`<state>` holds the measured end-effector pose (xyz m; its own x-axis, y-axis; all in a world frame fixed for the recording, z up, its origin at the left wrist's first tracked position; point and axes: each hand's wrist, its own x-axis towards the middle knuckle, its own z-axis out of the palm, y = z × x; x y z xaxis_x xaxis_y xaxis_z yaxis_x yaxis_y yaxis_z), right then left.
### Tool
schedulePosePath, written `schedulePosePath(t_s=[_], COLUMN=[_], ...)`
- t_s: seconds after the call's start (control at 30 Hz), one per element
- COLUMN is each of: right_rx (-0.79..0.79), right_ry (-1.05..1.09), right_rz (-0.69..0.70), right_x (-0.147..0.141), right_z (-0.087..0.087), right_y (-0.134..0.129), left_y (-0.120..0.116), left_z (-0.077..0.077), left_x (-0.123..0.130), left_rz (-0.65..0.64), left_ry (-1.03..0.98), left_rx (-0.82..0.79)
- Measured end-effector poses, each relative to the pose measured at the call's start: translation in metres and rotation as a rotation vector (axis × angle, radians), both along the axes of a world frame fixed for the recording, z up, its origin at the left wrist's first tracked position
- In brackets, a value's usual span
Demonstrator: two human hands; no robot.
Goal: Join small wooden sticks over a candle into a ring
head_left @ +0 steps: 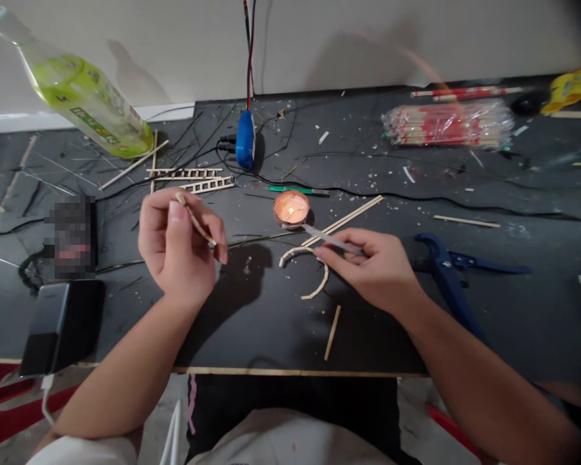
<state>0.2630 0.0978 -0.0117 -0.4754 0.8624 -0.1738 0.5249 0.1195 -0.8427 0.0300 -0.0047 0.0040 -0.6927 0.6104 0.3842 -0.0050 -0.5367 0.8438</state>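
Note:
My left hand is closed, pinching a short curved piece of wooden stick between thumb and fingers. In my right hand is a translucent whitish glue stick, its tip close to the rim of a lit candle in a small round cup. Whether the tip touches the cup I cannot tell. Beneath my right fingertips lies a curved strip of joined wooden segments. Two long thin wooden sticks rest slantwise behind that hand, and a short stick lies nearer the table edge.
Small wooden ladder frames lie left of the candle. A green bottle and a blue battery pack stand behind. Blue pliers-like cutters and a wrapped stick bundle are right. A power bank sits front left. Cables cross the table.

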Motion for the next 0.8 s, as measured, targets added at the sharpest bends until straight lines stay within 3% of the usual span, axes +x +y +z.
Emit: schedulePosePath(t_s=[0.13, 0.27, 0.4, 0.5, 0.6, 0.7, 0.8], right_rx=[0.151, 0.357, 0.638, 0.660, 0.691, 0.802, 0.765], right_ry=[0.070, -0.178, -0.312, -0.353, -0.398, -0.215, 0.186], right_rz=[-0.096, -0.106, 0.037, 0.109, 0.098, 0.037, 0.184], right_x=[0.016, 0.029, 0.026, 0.024, 0.024, 0.020, 0.013], right_z=[-0.001, -0.007, -0.015, -0.018, -0.014, -0.005, 0.004], right_y=[0.029, 0.054, 0.055, 0.049, 0.043, 0.031, 0.012], left_y=[0.002, -0.001, -0.008, -0.013, -0.016, -0.018, -0.021], left_z=[-0.003, -0.007, -0.012, -0.016, -0.017, -0.018, -0.020], left_x=[-0.004, 0.004, 0.020, 0.032, 0.041, 0.047, 0.050], left_rz=[-0.085, -0.237, -0.440, -0.584, -0.669, -0.674, -0.609], left_ry=[0.025, 0.064, 0.063, 0.043, 0.019, 0.018, 0.138], left_rx=[-0.038, -0.201, -0.331, -0.424, -0.486, -0.518, -0.515])
